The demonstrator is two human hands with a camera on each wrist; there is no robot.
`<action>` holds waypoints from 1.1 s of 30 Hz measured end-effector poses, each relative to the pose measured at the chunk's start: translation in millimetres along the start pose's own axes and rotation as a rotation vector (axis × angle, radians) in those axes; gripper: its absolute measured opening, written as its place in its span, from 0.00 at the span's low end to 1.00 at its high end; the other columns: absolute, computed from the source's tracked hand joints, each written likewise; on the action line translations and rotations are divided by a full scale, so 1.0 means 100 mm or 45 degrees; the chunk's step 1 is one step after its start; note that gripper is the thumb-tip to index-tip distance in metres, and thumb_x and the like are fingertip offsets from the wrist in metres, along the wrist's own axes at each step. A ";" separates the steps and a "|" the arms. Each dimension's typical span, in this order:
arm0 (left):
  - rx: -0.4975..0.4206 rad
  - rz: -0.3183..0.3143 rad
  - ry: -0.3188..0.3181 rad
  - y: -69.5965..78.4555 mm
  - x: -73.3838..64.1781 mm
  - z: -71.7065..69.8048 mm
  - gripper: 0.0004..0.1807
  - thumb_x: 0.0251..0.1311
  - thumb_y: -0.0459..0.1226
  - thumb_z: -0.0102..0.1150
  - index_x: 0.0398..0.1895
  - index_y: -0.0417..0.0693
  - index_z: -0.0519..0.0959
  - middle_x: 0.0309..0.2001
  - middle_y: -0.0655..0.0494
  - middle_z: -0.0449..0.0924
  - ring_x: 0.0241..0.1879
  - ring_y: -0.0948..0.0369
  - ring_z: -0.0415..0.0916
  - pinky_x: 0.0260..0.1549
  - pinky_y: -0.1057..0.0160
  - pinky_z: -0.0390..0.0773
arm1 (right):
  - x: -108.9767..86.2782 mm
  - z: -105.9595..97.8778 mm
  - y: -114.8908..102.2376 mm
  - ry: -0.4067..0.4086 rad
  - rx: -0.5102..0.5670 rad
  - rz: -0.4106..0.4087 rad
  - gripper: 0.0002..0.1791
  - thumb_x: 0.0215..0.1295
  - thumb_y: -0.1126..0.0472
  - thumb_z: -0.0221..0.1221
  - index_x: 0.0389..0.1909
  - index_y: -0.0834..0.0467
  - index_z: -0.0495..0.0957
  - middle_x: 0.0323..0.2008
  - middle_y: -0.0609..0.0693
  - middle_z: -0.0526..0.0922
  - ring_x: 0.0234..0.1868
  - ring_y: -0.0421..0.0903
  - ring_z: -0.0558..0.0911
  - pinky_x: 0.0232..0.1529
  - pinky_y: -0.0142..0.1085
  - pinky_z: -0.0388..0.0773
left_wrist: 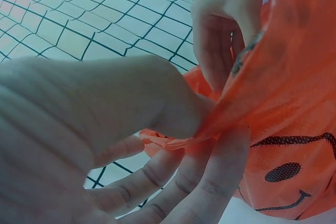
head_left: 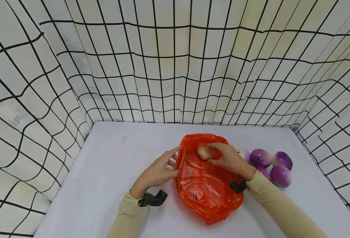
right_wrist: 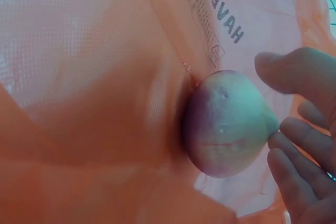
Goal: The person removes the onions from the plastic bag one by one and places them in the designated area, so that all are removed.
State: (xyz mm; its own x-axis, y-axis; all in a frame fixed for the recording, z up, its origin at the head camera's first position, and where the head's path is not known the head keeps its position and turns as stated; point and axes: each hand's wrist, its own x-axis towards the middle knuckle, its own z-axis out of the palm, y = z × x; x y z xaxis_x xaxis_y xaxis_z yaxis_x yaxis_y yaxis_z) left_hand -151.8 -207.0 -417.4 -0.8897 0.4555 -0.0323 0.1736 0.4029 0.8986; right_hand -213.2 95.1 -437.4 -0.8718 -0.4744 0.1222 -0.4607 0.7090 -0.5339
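Note:
A red plastic bag (head_left: 213, 191) lies with its mouth spread wide on the white table. My left hand (head_left: 158, 170) pinches the bag's left rim between thumb and fingers, seen close up in the left wrist view. Over the bag's opening is my right hand (head_left: 229, 160), its thumb and fingers spread apart. A purple-and-white turnip (right_wrist: 226, 124) is inside the bag mouth just beyond the right fingertips; its pointed end is at or very near them. In the head view this turnip (head_left: 204, 152) looks blurred. The bag carries black print and a smiling face.
Several more purple-and-white turnips (head_left: 261, 158) sit clustered on the table right of the bag, partly behind the right forearm. Black netting (head_left: 175, 56) over pale walls surrounds the white table (head_left: 103, 172) at the back and sides.

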 end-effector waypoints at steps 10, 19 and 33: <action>0.003 -0.002 0.007 0.00 0.01 0.01 0.44 0.60 0.32 0.62 0.81 0.46 0.57 0.58 0.43 0.72 0.52 0.55 0.77 0.40 0.64 0.86 | 0.04 0.01 -0.01 0.036 -0.083 -0.064 0.30 0.57 0.59 0.75 0.61 0.60 0.81 0.56 0.55 0.87 0.55 0.53 0.86 0.58 0.53 0.84; -0.003 -0.013 0.002 0.01 0.00 0.02 0.44 0.61 0.30 0.61 0.82 0.47 0.57 0.59 0.43 0.72 0.53 0.54 0.78 0.42 0.63 0.86 | 0.03 -0.01 -0.02 0.053 -0.091 -0.098 0.24 0.59 0.60 0.74 0.58 0.58 0.83 0.51 0.51 0.90 0.51 0.50 0.87 0.57 0.51 0.85; -0.001 -0.016 -0.002 0.01 0.00 0.03 0.44 0.61 0.31 0.61 0.82 0.48 0.57 0.59 0.44 0.72 0.53 0.54 0.77 0.42 0.62 0.86 | 0.03 0.03 -0.02 0.128 -0.105 -0.206 0.18 0.62 0.67 0.70 0.53 0.58 0.84 0.45 0.51 0.90 0.48 0.48 0.89 0.54 0.48 0.86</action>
State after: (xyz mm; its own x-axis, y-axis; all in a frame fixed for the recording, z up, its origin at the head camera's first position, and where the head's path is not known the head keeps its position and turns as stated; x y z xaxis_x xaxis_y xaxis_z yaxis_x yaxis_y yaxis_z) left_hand -150.6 -204.1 -417.8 -0.8911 0.4516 -0.0445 0.1619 0.4079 0.8985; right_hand -214.2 90.7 -438.9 -0.7956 -0.5343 0.2856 -0.6046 0.6699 -0.4309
